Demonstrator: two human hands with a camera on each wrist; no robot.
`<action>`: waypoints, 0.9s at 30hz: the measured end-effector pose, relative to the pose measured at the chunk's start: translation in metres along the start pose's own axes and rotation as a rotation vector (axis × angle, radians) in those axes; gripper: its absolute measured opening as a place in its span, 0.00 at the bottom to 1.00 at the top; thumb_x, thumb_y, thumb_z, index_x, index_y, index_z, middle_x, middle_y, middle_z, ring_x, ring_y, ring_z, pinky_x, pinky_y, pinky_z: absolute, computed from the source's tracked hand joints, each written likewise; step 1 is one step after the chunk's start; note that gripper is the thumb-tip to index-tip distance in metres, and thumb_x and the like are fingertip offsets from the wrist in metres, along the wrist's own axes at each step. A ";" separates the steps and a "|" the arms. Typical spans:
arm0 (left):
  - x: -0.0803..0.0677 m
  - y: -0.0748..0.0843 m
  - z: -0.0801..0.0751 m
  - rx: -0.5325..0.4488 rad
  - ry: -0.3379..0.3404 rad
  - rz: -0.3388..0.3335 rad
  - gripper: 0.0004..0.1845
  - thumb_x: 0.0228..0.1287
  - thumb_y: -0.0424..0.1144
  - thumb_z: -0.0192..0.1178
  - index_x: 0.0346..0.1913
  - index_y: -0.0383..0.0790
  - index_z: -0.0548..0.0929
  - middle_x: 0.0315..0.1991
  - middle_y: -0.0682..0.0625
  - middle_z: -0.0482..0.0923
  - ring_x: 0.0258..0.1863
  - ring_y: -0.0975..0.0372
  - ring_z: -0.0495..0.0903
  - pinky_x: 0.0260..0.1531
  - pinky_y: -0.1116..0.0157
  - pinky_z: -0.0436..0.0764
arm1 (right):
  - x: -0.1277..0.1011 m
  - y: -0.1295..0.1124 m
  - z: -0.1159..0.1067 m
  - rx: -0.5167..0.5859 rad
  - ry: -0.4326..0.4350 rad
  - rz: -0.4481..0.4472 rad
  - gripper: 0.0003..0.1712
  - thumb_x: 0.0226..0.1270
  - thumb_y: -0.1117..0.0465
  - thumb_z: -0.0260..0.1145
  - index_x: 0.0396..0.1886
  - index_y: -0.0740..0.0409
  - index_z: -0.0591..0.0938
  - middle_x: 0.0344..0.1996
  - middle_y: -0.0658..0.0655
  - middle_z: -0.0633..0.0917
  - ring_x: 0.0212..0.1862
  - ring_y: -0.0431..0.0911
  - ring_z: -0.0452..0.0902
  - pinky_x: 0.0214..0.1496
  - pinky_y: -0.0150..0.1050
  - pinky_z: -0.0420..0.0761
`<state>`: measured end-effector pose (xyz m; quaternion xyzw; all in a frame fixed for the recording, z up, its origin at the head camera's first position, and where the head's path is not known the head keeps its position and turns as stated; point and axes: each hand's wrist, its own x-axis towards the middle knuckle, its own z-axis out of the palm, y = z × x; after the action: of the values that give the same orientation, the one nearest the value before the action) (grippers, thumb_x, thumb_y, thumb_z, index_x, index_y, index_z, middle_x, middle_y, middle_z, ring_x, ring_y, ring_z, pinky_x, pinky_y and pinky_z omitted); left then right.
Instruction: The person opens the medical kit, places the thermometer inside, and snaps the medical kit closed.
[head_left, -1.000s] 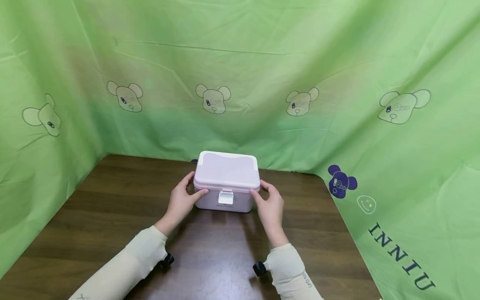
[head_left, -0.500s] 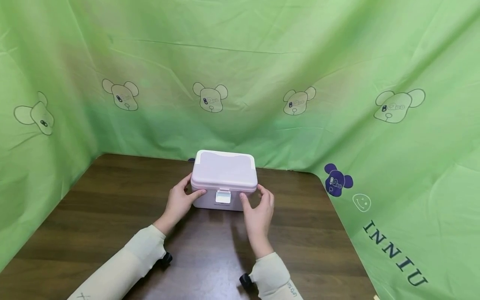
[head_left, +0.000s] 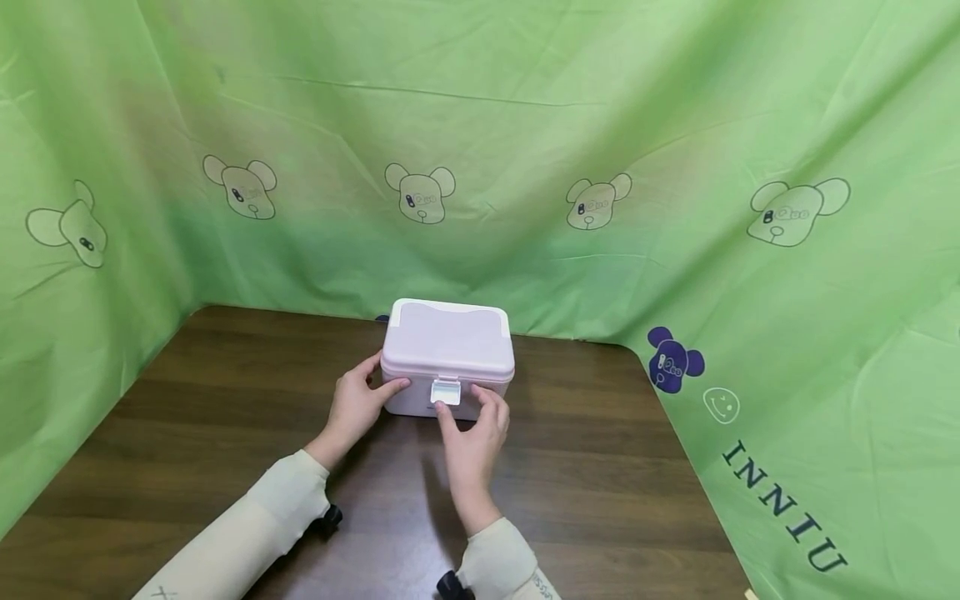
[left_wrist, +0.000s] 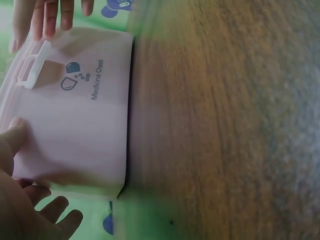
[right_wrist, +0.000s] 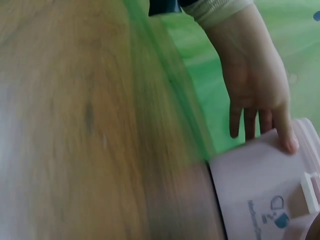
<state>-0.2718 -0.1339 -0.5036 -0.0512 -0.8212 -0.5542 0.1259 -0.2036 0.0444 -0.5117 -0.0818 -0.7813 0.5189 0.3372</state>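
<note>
A pale pink medicine chest (head_left: pixel 450 337) stands upright with its lid down, near the table's back edge. My left hand (head_left: pixel 354 408) holds its left end, thumb on the front face and fingers along the side. In the left wrist view the white latch (left_wrist: pixel 37 70) juts outward from the front, above a capsule print and the words "Medicine Chest". My right hand (head_left: pixel 474 450) is in front of the chest with its fingers loosely bent. Its thumb is at the latch's lower edge and its fingertips are just right of the latch; contact is unclear.
The chest stands on a dark brown wooden table (head_left: pixel 600 483). A green cloth (head_left: pixel 510 267) printed with bear heads hangs behind and at both sides of the table. A small pale object (head_left: pixel 751 594) shows at the lower right edge.
My right hand has left the chest's right end and moved left along the front to the latch. The left hand has kept its hold. The view has shifted slightly.
</note>
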 end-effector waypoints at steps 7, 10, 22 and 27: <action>0.000 -0.002 -0.001 -0.011 0.008 -0.001 0.39 0.56 0.52 0.77 0.69 0.39 0.78 0.62 0.42 0.82 0.64 0.51 0.80 0.60 0.48 0.80 | -0.008 -0.006 0.022 -0.017 0.012 0.092 0.41 0.46 0.52 0.87 0.60 0.54 0.79 0.59 0.53 0.75 0.64 0.52 0.69 0.65 0.50 0.69; -0.001 -0.002 -0.001 -0.020 0.016 0.000 0.39 0.57 0.51 0.77 0.69 0.39 0.79 0.62 0.41 0.82 0.64 0.51 0.80 0.60 0.48 0.79 | -0.009 -0.006 0.032 -0.028 0.045 0.124 0.43 0.43 0.51 0.88 0.61 0.53 0.78 0.59 0.54 0.74 0.64 0.54 0.68 0.64 0.50 0.69; -0.001 -0.002 0.001 -0.008 0.024 0.013 0.36 0.57 0.50 0.77 0.66 0.39 0.81 0.59 0.42 0.84 0.61 0.52 0.81 0.60 0.48 0.79 | -0.005 0.002 0.048 -0.034 0.157 0.125 0.40 0.43 0.54 0.88 0.53 0.56 0.76 0.53 0.57 0.75 0.60 0.55 0.69 0.65 0.51 0.64; -0.002 0.000 0.000 0.000 0.021 0.006 0.36 0.57 0.51 0.77 0.66 0.38 0.81 0.59 0.42 0.84 0.62 0.53 0.81 0.60 0.49 0.80 | -0.005 0.002 0.046 -0.049 0.168 0.112 0.38 0.42 0.54 0.88 0.50 0.56 0.76 0.52 0.57 0.76 0.57 0.56 0.70 0.62 0.50 0.66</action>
<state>-0.2696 -0.1333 -0.5044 -0.0477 -0.8198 -0.5542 0.1360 -0.2291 0.0083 -0.5267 -0.1767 -0.7568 0.5091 0.3701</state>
